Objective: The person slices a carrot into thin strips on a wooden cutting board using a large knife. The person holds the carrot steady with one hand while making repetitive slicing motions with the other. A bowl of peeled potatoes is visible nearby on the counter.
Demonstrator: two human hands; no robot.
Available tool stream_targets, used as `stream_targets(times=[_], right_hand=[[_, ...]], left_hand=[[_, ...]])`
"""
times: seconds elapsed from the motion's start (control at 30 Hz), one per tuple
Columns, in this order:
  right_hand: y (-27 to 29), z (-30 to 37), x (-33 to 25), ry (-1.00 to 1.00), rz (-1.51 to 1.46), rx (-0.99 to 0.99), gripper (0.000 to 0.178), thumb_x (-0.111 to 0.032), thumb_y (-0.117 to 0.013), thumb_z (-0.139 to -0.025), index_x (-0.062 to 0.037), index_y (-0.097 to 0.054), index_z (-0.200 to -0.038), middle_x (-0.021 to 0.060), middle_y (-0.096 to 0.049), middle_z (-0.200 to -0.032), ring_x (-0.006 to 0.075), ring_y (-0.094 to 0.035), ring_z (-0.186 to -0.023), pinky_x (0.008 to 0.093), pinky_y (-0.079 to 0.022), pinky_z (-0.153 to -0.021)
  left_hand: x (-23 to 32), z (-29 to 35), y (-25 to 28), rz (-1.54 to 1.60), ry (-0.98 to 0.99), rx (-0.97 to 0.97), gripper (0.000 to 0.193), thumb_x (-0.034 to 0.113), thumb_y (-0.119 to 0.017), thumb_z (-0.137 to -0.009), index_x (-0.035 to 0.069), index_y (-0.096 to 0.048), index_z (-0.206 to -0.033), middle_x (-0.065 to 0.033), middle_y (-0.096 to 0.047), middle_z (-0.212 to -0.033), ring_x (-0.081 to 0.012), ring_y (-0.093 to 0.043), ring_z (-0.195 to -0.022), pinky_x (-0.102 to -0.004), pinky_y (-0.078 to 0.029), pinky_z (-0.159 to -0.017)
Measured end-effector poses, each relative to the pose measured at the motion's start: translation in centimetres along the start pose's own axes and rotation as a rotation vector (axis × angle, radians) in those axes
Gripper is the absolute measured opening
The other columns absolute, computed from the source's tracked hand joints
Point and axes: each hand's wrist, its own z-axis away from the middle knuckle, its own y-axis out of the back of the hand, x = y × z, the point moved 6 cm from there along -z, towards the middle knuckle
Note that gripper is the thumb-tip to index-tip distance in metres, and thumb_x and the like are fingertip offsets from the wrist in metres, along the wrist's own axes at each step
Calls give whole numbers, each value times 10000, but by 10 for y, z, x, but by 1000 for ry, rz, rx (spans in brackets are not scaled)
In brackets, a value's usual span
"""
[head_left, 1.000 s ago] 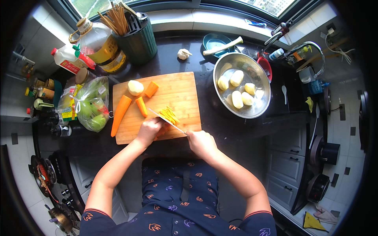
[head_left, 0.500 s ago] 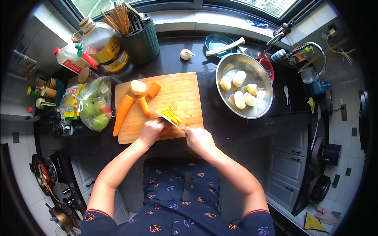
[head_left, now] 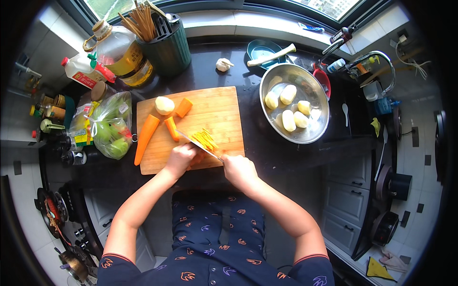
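Note:
On the wooden cutting board (head_left: 217, 105), my right hand (head_left: 240, 170) grips the handle of a knife (head_left: 206, 150). The blade slants up and left across the board, and thin carrot shreds (head_left: 205, 138) lie along its far side. My left hand (head_left: 180, 159) is closed on the near side of the blade, its fingers curled down over a carrot piece that is almost wholly hidden. Farther left lie a long peeled carrot (head_left: 147, 138) and a shorter carrot length (head_left: 171, 129). A carrot chunk (head_left: 184, 107) and a peeled potato (head_left: 164, 105) sit near the far edge.
A steel basin (head_left: 317, 126) with several peeled potatoes stands right of the board. Behind are a garlic bulb (head_left: 223, 65), a knife block (head_left: 167, 52) with chopsticks, and an oil jug (head_left: 119, 52). At left sits a plastic bag of green vegetables (head_left: 112, 128). A faucet (head_left: 391, 69) rises at far right.
The whole view has shifted slightly, so everything sits a little farther left. Both hands keep nearly the same place over the board, with the knife at a similar slant.

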Motion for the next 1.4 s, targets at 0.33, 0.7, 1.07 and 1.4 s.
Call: stream_targets(times=[0.33, 0.7, 1.07, 1.4], right_hand=[[-3, -15, -3, 40, -5, 31, 203, -153, -554, -944, -58, -703, -1045, 225, -709, -799, 397, -715, -769, 510, -576, -705], [13, 10, 0, 32, -6, 41, 160, -125, -532, -930, -44, -670, -929, 220, -692, -728, 398, -713, -695, 508, -581, -638], [11, 10, 2, 34, -45, 58, 161, -130, -528, -942, -45, -663, -920, 229, -683, -712, 415, -703, -680, 519, -579, -636], [6, 13, 10, 31, -62, 39, 168, -135, -537, -937, -35, -668, -906, 240, -678, -708, 434, -699, -677, 527, -579, -628]], left_hand=[[-1, -1, -2, 12, 5, -31, 204, 62, -732, -662, 137, -697, -849, -51, -654, -836, -233, -682, -727, -335, -580, -620], [7, -8, 5, -22, -47, 114, 123, 161, -758, -805, 160, -747, -927, -40, -669, -794, -220, -689, -710, -334, -579, -612], [3, -6, 3, 4, -23, 46, 122, 93, -743, -751, 135, -713, -862, -39, -655, -774, -232, -688, -710, -336, -576, -611], [5, -8, 3, -31, -55, 116, 104, 142, -754, -814, 144, -732, -916, -42, -679, -806, -231, -686, -699, -339, -572, -613]])
